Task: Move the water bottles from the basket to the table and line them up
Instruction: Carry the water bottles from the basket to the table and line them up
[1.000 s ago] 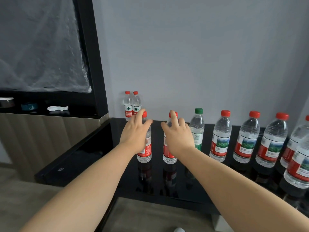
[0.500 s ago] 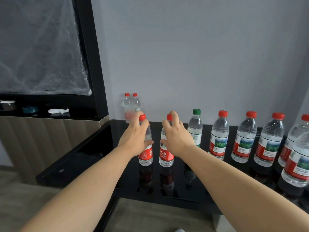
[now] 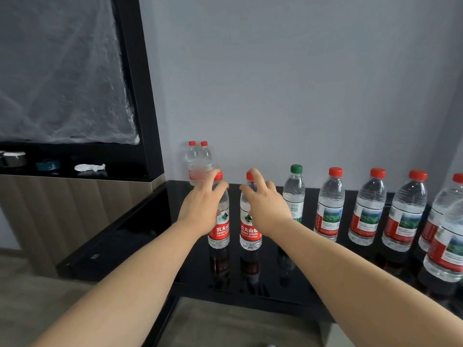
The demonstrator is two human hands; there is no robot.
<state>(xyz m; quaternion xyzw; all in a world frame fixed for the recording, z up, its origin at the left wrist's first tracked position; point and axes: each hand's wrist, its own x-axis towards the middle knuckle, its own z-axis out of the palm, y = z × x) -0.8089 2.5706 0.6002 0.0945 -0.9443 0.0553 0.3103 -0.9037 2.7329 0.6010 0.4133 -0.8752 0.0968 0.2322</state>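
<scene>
Standing two more on the table: left hand wraps left bottle, right hand wraps second bottle; row at right done, basket unseen

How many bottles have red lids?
8: two back bottles by the wall, left bottle in the left hand, right bottle in the right hand, four row bottles right of the green-lidded bottle. An edge bottle hides its lid.

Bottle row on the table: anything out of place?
Nothing spilled or tipped. Two back bottles stand by the wall, off the row. One green-capped bottle sits among red caps. The far-right bottle sits forward of the row.
</scene>
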